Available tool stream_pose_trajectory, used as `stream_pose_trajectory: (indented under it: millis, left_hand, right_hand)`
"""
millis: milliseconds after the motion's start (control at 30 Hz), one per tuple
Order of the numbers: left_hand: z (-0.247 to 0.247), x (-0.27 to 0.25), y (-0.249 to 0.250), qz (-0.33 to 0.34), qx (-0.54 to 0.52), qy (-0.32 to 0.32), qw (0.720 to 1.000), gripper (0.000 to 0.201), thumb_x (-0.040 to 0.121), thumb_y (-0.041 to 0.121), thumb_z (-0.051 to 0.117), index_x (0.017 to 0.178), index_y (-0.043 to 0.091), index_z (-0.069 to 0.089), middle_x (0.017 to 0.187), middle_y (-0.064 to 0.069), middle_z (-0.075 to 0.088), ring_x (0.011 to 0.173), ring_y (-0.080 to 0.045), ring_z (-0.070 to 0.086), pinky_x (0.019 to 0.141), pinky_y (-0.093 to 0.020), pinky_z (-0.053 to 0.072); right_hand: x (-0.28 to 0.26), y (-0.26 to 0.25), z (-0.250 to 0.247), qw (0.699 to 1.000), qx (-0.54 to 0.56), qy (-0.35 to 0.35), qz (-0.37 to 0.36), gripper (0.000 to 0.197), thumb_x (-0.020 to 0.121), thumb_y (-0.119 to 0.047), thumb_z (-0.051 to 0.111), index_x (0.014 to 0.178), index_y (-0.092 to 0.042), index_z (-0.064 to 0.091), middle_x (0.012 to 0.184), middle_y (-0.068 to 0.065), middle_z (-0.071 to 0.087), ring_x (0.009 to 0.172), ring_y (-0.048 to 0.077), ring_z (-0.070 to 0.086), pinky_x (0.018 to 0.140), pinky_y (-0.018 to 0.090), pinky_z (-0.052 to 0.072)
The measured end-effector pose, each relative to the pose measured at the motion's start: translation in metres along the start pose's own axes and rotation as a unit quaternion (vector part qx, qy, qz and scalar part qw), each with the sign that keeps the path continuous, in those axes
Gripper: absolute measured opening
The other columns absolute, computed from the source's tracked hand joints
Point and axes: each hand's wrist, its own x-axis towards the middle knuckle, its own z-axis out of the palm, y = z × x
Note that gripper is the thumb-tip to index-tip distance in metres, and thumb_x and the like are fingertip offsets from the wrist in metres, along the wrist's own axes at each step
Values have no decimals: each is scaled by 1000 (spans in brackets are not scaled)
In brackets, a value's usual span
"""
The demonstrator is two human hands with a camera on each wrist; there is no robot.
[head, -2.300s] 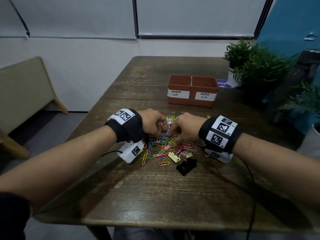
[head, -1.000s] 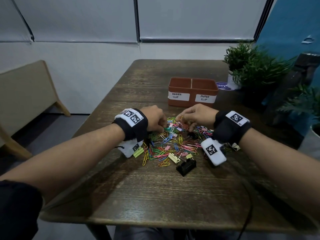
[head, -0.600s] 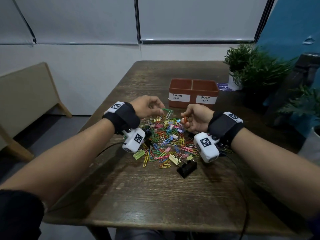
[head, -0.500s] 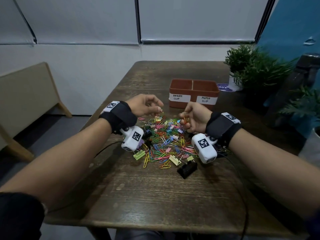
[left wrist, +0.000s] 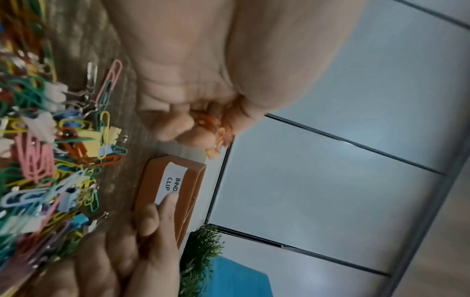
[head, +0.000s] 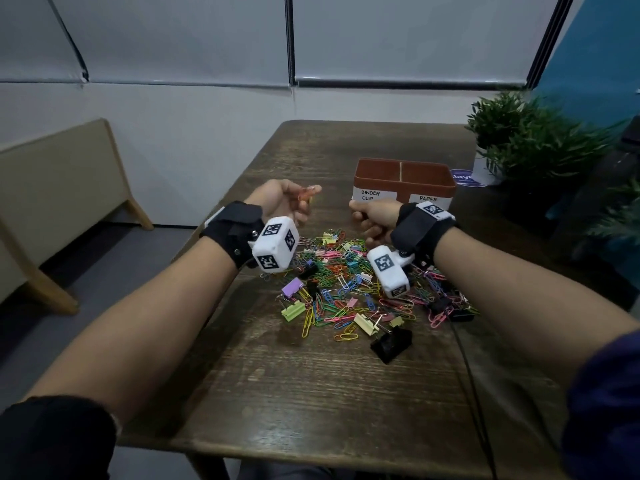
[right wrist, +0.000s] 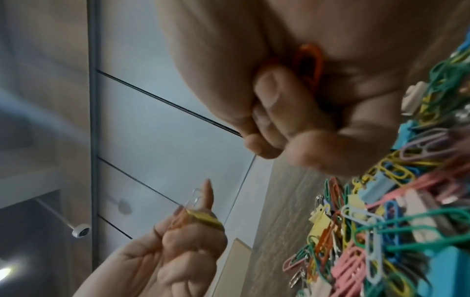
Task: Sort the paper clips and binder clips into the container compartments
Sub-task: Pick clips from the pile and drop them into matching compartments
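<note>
The left hand [head: 281, 199] is raised above the bench [head: 311, 393], fingers curled, pinching a few paper clips [head: 306, 194] between thumb and fingertips; orange, yellow and clear ones show in the wrist views. Below and between the hands lies the mixed pile of clips [head: 346, 289]. The right hand [head: 375, 216] is closed in a fist around an orange paper clip [right wrist: 309, 62], just in front of the brown container [head: 403, 178], whose compartments are labelled binder clip and paper clip.

- My counter [head: 311, 393] was dark, rough-grained wood.
- The container [head: 433, 174] looked matt terracotta plastic, with white paper labels [head: 374, 195].
- The paper clips [head: 332, 299] were glossy, colour-coated wire.
</note>
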Motion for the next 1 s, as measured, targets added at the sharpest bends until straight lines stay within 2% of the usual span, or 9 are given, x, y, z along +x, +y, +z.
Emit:
stream_pose_trajectory:
  millis: [133,233,333,433,533,667,733,867,1000]
  left_hand:
    - [-8,1,-9,-30,-31,24,999,27,86,15,32,84,11,58,57,4,37,41,-8,31,36,-16,28]
    - [-9,4,-16,-42,-17,41,998,28,91,17,28,82,12,54,55,5,35,36,-6,28,32,-15,21]
    - [-10,6,-17,-47,77,43,995,34,91,15,26,101,7,58,59,4,41,38,-5,29,37,-17,15]
    - [-11,7,-14,-55,185,29,981,47,88,15,23,117,2,58,63,3,52,42,-5,32,35,-16,18]
    - [-12,10,-13,-50,259,81,961,47,90,7,29,128,0,55,71,0,60,41,-4,33,32,-14,20]
    - [-11,9,-13,-23,415,176,892,41,92,-5,38,131,3,51,86,-4,68,42,-7,36,33,-12,25]
    - [-16,13,-12,-8,464,199,863,37,95,-5,43,130,7,49,94,-7,71,48,-9,50,34,-15,31]
    - [-31,16,-7,16,583,252,773,47,86,9,64,131,22,57,123,-5,66,107,-18,62,82,-25,51]
    - [-35,10,-7,15,658,270,703,53,81,20,72,133,25,59,134,-6,58,116,-25,59,95,-29,47]
  right_hand:
    - [11,-4,8,999,-37,-26,-13,47,105,-43,39,64,-20,37,43,-7,36,30,4,29,31,14,19]
    - [12,-7,17,985,-171,9,-32,48,101,-49,44,63,-21,41,48,-7,36,31,5,30,34,16,23]
    - [6,-8,20,908,-406,57,-89,40,90,-55,61,76,-17,63,63,-7,56,55,9,52,53,23,39]
    - [4,-1,23,862,-493,55,-108,30,77,-41,81,95,-17,75,95,-4,70,92,14,63,78,31,52]
    - [-1,4,34,816,-560,64,-125,33,71,-35,86,101,-25,76,100,-4,71,91,15,66,74,29,54]
    - [-3,5,39,794,-584,87,-143,30,72,-34,87,99,-24,77,99,-1,71,88,17,68,64,26,50]
    - [-4,5,40,791,-589,90,-141,23,73,-32,86,92,-23,77,98,0,73,89,17,68,66,27,52]
    - [-5,8,43,784,-595,108,-142,20,73,-31,86,89,-23,77,97,0,72,89,20,68,74,34,58]
    - [-5,9,42,777,-601,121,-145,20,72,-29,86,88,-23,77,96,2,72,89,22,68,76,36,59]
